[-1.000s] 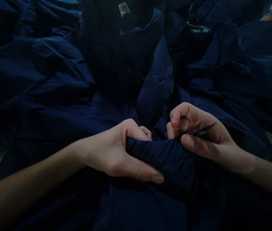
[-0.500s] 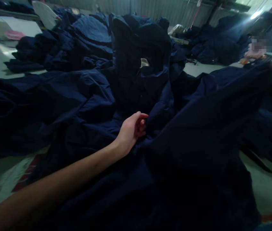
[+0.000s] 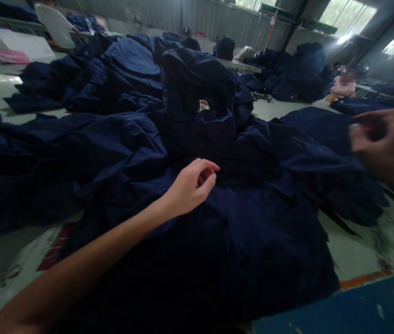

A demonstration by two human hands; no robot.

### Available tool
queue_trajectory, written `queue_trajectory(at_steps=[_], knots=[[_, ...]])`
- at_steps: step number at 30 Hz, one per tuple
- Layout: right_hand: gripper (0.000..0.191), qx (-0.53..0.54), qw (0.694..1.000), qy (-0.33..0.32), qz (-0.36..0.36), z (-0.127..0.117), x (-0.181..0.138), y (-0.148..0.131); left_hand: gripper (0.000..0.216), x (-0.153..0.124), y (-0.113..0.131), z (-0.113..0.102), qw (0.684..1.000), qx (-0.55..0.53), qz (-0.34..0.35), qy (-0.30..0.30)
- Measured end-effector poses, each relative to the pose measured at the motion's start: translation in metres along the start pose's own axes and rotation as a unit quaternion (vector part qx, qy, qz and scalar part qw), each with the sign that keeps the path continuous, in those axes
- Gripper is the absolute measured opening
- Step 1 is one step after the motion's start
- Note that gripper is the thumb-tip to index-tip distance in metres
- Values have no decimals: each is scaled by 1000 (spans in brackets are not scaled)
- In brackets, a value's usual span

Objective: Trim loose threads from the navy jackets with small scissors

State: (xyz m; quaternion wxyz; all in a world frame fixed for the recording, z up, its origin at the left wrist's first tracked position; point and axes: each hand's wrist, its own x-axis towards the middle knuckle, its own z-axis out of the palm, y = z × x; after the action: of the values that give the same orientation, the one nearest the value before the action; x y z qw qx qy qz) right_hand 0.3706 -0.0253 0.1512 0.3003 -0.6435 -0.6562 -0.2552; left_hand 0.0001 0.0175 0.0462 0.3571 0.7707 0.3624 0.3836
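Note:
A dark navy hooded jacket (image 3: 252,232) lies spread out in front of me, its hood (image 3: 197,65) pointing away and its sleeves reaching to both sides. Inside the neck opening shows a small pale label (image 3: 203,105). My left hand (image 3: 193,185) rests over the middle of the jacket, fingers loosely bent, with a gap between thumb and forefinger and no cloth visible in it. Raised at the far right, above the sleeve (image 3: 308,134), is my right hand (image 3: 388,144). It is slightly blurred, thumb and forefinger apart, with nothing seen between them.
Heaps of navy garments (image 3: 123,69) lie behind the jacket, with another large pile (image 3: 294,69) at the back right. A pink item (image 3: 14,56) sits by white boxes at left. The pale table (image 3: 364,260) ends at an orange edge. Several people are in the background.
My right hand has let go of the lifted jacket cloth, which now lies flat on the right. My left hand stays near the middle, its thumb now further forward. The view has tilted up.

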Motion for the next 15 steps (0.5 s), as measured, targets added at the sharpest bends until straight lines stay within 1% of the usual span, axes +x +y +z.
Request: queue_trajectory(at_steps=[1, 2, 4, 5, 7, 9, 11, 13, 15], knots=[[36, -9, 999, -30, -25, 15, -9, -11, 29, 7, 2, -12, 998, 55, 11, 5], [34, -6, 995, -83, -63, 33, -17, -25, 30, 14, 2, -24, 994, 109, 19, 12], [33, 3, 977, -166, -137, 72, -27, -53, 34, 29, -6, -50, 978, 206, 19, 31], [37, 3, 967, -195, -163, 91, -29, -64, 36, 36, -14, -62, 969, 246, 12, 35], [46, -9, 959, -222, -175, 123, -27, -77, 40, 43, -37, -84, 951, 308, -6, 40], [52, -29, 961, -229, -155, 145, -22, -75, 42, 45, -65, -101, 936, 349, -25, 44], [54, -43, 963, -232, -131, 161, -19, -64, 44, 43, -92, -111, 926, 372, -39, 46], [54, -47, 964, -238, -112, 173, -19, -52, 47, 42, -115, -116, 923, 379, -44, 46], [54, -43, 965, -242, -95, 182, -23, -44, 50, 43, -131, -117, 924, 376, -40, 48]])
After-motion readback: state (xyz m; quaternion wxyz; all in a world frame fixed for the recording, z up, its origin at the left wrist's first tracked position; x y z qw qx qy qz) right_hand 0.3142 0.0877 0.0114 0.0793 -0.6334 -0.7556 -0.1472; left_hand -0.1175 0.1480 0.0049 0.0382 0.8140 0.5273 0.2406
